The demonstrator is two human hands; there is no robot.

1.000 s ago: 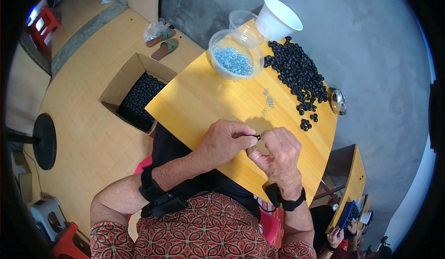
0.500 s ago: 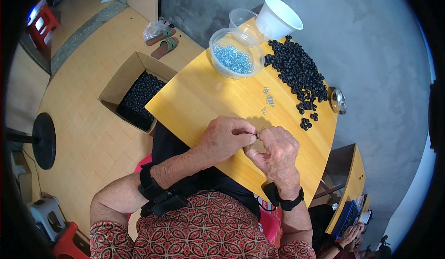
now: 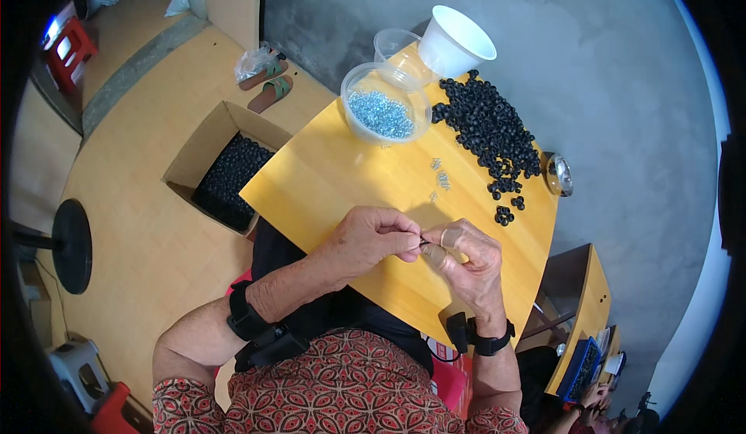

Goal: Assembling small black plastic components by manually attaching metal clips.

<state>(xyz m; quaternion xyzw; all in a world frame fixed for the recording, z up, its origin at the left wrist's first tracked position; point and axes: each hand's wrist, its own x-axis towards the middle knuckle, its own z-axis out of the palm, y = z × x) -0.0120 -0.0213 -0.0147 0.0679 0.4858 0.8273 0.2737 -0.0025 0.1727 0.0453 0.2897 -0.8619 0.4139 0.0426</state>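
Observation:
Over the near part of the yellow table, my left hand (image 3: pixel 371 238) and my right hand (image 3: pixel 472 267) meet fingertip to fingertip. Both pinch a small black part (image 3: pixel 423 241), mostly covered by the fingers. Beyond them lie a few small silvery metal pieces (image 3: pixel 443 180). A clear plastic bowl (image 3: pixel 347 119) farther off holds many similar bluish-silver pieces (image 3: pixel 381 114). To the right, a large pile of small round black parts (image 3: pixel 489 127) spreads toward the table edge, with a small cluster (image 3: pixel 504 216) nearest my right hand.
A white tub (image 3: pixel 458 41) and another clear container (image 3: pixel 392 41) stand at the table's far end. A shiny round metal object (image 3: pixel 559 175) sits at the right edge. Left on the floor, a cardboard box (image 3: pixel 190 154) contains black parts. Another person's hands (image 3: pixel 594 395) show at lower right.
The fingers of my right hand have shifted and now pinch closer against my left fingertips. The whole view has moved slightly; the piles and bowls look the same.

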